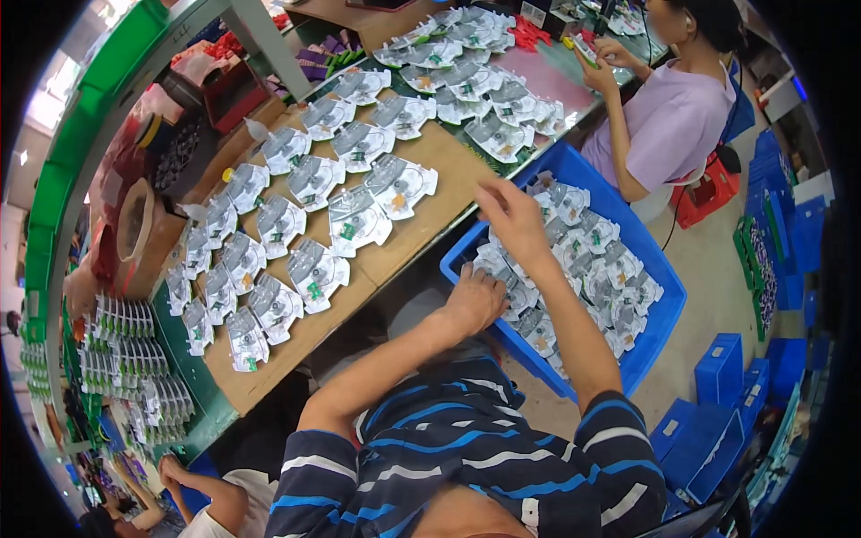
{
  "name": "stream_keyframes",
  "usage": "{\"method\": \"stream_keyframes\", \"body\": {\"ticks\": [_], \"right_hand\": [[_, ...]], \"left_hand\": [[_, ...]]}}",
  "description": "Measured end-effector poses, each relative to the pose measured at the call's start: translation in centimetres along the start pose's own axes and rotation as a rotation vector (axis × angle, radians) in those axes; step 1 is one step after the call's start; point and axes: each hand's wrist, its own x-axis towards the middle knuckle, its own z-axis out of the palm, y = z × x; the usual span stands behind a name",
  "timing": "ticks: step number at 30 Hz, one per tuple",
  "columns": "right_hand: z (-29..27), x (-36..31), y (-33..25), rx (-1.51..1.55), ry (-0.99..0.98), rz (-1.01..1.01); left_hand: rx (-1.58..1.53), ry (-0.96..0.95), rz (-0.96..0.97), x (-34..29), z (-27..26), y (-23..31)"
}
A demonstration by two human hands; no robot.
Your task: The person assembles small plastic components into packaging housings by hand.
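My right hand [516, 218] is over the near edge of the table, beside the blue bin. Its fingers are loosely bent and apart, with nothing seen between them. Lower down, at the bin's left rim, my left hand [477, 298] has its fingers curled against a white plastic housing [491, 261]; its fingertips are partly hidden. More such housings, white with grey centres, fill the blue bin [668, 309] in overlapping layers. On the cardboard-covered table [363, 269], similar housings [359, 218] lie in slanting rows, some showing a small green board or an orange piece.
More housings [502, 134] crowd the far table end, near red parts [529, 33]. A co-worker in a lilac shirt [673, 117] handles a small piece there. Stacked white-green parts [134, 359] stand at left. Blue crates [708, 430] sit on the floor at right.
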Motion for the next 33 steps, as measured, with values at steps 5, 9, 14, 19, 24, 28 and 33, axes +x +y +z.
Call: {"method": "stream_keyframes", "body": {"ticks": [5,9,14,19,24,28,33], "right_hand": [[6.7,6.6,1.3,-0.470,-0.157,-0.199],[5.2,7.8,1.9,-0.575,-0.200,-0.128],[-3.7,3.3,0.0,-0.195,-0.236,0.045],[-11.0,-0.9,1.1,-0.697,-0.398,-0.382],[-9.5,-5.0,4.4,-0.803,-0.818,-0.408],[-7.1,-7.1,7.2,-0.784,-1.010,-0.536],[-6.3,-8.6,9.3,-0.772,-0.978,-0.630]], "left_hand": [[-0.307,0.348,-0.018,-6.2,-3.3,1.3],[-0.781,0.282,-0.504,-13.9,-6.5,1.0],[-0.961,0.781,-0.886,-24.2,-6.6,-0.4],[-0.336,1.032,-1.294,-35.0,-5.9,-4.8],[-0.504,1.110,-1.421,-35.5,-5.8,-6.4],[-0.754,1.153,-1.401,-36.8,-5.1,-8.7],[-1.016,1.156,-1.292,-35.4,-6.8,-9.0]]}}
